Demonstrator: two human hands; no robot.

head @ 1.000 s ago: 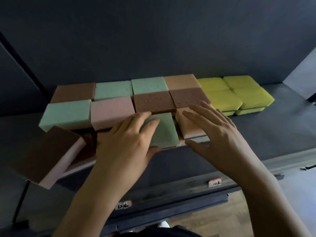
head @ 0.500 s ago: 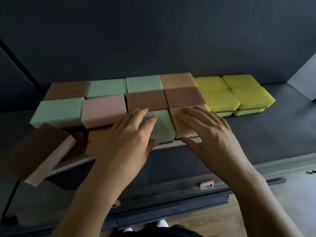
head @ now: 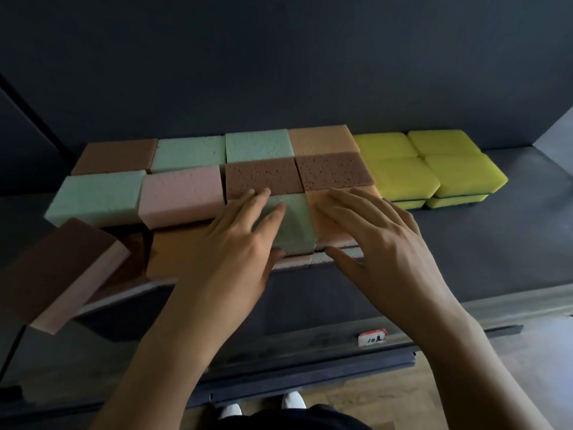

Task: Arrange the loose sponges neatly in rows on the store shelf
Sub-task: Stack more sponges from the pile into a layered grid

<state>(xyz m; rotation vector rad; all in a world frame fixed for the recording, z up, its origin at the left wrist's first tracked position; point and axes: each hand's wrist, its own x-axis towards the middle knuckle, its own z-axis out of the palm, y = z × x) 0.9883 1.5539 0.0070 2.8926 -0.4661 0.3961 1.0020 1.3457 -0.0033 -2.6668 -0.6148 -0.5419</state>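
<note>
Green sponge (head: 297, 226) directly beneath the outstretched left grip (head: 231, 252)

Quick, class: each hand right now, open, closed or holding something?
Left hand: open, fingers flat on the green sponge.
Right hand: open, fingers flat on the orange sponge.

left hand (head: 235, 243): bare
right hand (head: 384, 240): bare
left forearm (head: 167, 352): uncovered
right forearm (head: 459, 352): uncovered
shoes (head: 291, 400): white, two toes showing
clothing (head: 294, 420): dark, black-looking fabric
</note>
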